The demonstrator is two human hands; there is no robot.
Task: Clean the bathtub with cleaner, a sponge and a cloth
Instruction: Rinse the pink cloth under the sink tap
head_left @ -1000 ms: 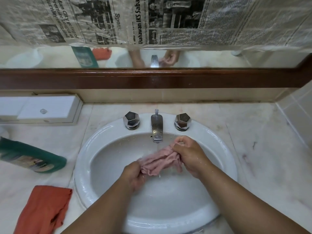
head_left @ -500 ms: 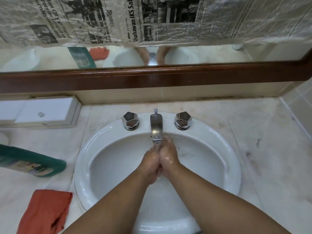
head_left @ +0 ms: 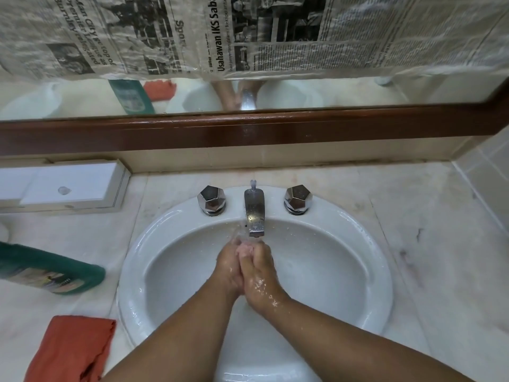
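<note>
Barely visible: pink cloth [head_left: 245, 248], clamped between curled fingers of left hand [head_left: 230, 267], right hand [head_left: 260, 274], under tap [head_left: 254, 213].

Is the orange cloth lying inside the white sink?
No, the orange cloth lies on the marble counter, left of the white sink.

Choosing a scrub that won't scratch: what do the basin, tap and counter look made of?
Basin: probably glazed white ceramic; glossy highlights. Tap: chrome-plated metal; mirror-like reflections. Counter: pale stone, maybe marble; dark veins, duller sheen.
</note>
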